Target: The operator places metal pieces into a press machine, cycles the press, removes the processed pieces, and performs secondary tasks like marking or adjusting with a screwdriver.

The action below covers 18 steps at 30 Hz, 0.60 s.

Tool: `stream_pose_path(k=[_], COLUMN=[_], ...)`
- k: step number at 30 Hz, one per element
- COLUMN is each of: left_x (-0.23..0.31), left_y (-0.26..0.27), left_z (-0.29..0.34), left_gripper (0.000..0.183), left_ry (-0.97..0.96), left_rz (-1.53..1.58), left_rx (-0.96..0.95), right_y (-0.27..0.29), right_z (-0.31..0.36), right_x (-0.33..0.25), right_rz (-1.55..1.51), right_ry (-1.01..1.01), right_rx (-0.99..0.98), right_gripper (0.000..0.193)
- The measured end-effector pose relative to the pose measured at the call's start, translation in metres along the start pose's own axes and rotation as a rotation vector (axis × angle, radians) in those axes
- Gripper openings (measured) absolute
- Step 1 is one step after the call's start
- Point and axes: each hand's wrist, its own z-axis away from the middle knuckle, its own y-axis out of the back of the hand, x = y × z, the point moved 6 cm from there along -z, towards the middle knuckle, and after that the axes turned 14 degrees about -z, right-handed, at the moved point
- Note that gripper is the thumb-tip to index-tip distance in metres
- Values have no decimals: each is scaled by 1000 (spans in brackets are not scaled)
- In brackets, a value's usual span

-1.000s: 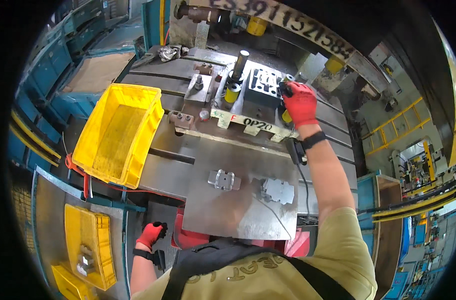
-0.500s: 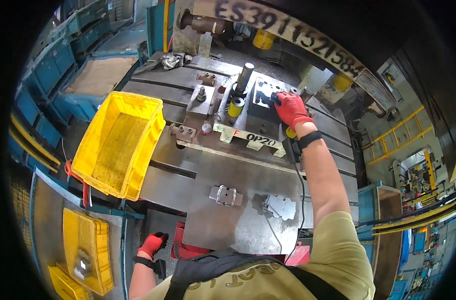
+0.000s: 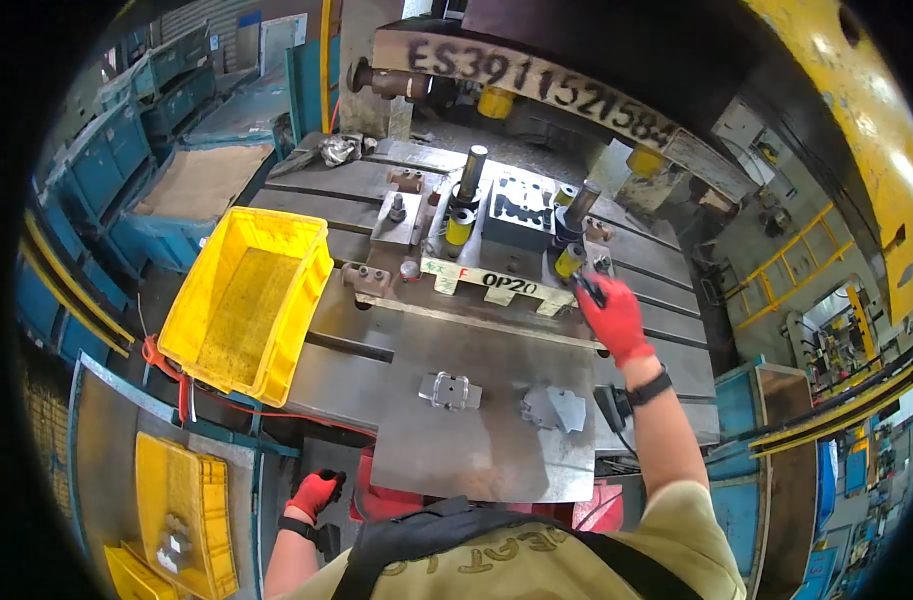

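Note:
My right hand (image 3: 615,318), in a red glove with dark fingertips, is held over the front right corner of a die set (image 3: 517,265). Its fingers reach forward, a little apart, and I see nothing held in them. The die carries a dark block (image 3: 517,233) topped by a shiny plate with black cut-out shapes (image 3: 522,203). Upright guide posts (image 3: 474,170) and yellow cylinders (image 3: 460,227) flank the block. Low at the left, my left hand (image 3: 317,492), gloved alike, hangs beside the table's front edge with fingers curled in and nothing visible in them.
Flat grey metal pieces (image 3: 554,408) and a small block with wire loops (image 3: 451,391) lie on the front plate (image 3: 487,455). A yellow bin (image 3: 312,300) stands left. Another yellow bin (image 3: 217,510) sits lower left. A press beam (image 3: 547,85) hangs above the far side.
My right hand has drawn back from the top of the die block toward me and slightly right, uncovering the patterned plate. My left hand has barely moved. The view has shifted a little.

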Motion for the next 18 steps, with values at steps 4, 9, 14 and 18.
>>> stream_pose_path(k=[4, 9, 14, 18], left_x=[13, 64, 26, -5], left_y=[-5, 3, 8, 2], left_z=[1, 6, 1, 13], left_gripper=[30, 32, 30, 29], left_ry=[3, -56, -51, 41], left_rz=[-77, -291, -259, -255], left_rx=[-53, 46, 88, 116], right_y=[19, -4, -59, -74], right_z=[25, -5, -71, -112], right_x=[11, 2, -10, -18], right_rz=[-37, 101, 258, 346], right_ry=[7, 149, 94, 123], right_rx=[17, -119, -98, 101], right_gripper=[28, 48, 57, 54])
